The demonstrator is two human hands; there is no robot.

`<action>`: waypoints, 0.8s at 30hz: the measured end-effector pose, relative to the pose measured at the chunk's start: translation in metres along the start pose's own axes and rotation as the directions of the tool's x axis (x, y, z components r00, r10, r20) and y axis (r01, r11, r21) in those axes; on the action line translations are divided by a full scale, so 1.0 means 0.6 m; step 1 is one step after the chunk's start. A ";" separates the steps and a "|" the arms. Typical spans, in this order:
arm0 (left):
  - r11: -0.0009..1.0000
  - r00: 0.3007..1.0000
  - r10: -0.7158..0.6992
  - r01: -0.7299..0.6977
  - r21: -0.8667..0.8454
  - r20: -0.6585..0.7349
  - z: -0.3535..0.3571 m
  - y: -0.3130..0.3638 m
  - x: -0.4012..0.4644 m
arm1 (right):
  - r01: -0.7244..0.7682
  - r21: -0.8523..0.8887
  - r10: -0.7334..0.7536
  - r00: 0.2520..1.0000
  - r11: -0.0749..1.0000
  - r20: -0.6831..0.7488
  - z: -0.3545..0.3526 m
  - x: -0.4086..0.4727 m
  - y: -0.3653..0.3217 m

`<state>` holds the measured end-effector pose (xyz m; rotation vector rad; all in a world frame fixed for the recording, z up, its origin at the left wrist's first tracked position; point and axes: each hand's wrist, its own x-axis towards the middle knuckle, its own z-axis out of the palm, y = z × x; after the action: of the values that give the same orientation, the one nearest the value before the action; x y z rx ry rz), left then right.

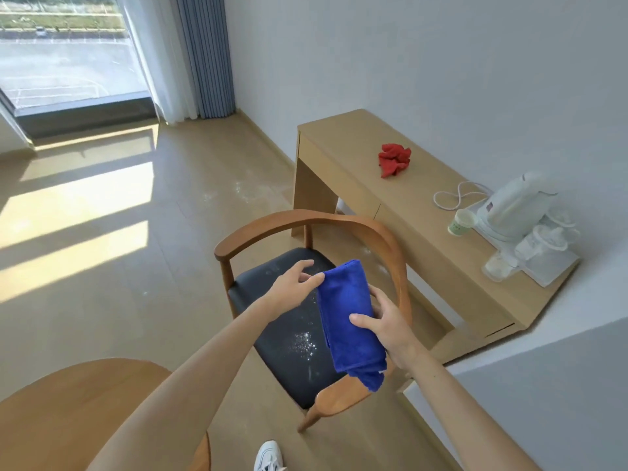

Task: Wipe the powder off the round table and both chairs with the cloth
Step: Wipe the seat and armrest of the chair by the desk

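The blue cloth (350, 321) is being held folded above the chair (292, 321), gripped low by the right hand (387, 329) and pinched at its top corner by the left hand (294, 283). Powder (303, 343) is lying on the chair's black seat. Judged: the chair-wiping step is being readied; next, the cloth needs lowering onto that powder.

The chair (289, 321) stands at centre, powder (303, 343) on its seat. The round bench (68, 402) lies at seven o'clock; a second bench (401, 198) at two o'clock carries a rag (394, 159), cup (460, 222) and, seemingly, a kettle (513, 209).
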<state>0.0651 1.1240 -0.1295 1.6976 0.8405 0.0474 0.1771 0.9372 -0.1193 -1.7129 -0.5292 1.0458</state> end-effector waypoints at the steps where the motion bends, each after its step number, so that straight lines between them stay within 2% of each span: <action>1: 1.000 1.000 -0.022 0.022 0.001 -0.011 -0.001 -0.005 0.015 | -0.008 -0.024 0.009 1.000 1.000 0.010 -0.007 0.020 0.000; 4: 0.996 0.995 -0.084 0.085 0.012 -0.053 -0.003 -0.018 0.060 | -0.037 -0.083 0.042 0.998 0.996 0.049 -0.027 0.085 0.005; 7: 0.986 0.985 -0.130 0.141 0.094 -0.114 0.001 -0.039 0.102 | -0.065 -0.160 0.084 0.990 0.985 0.111 -0.044 0.165 0.016; 11: 0.942 0.941 -0.258 0.295 0.160 -0.219 0.016 -0.100 0.166 | -0.049 -0.289 0.123 0.962 0.956 0.243 -0.066 0.293 0.045; 13: 0.906 0.894 -0.334 0.392 0.161 -0.298 0.025 -0.137 0.195 | -0.004 -0.389 0.136 0.940 0.921 0.313 -0.075 0.361 0.067; 18: 0.755 0.783 -0.454 0.592 0.283 -0.426 0.046 -0.230 0.256 | 0.035 -0.566 0.207 0.911 0.824 0.357 -0.076 0.507 0.130; 24: 0.628 0.735 -0.544 0.677 0.385 -0.406 0.065 -0.366 0.342 | 0.196 -0.688 0.186 0.879 0.699 0.439 -0.009 0.660 0.199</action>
<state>0.1244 1.2167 -0.4119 1.8079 1.7312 -0.4913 0.3746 1.1865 -0.3837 -2.1037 -1.4309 1.3829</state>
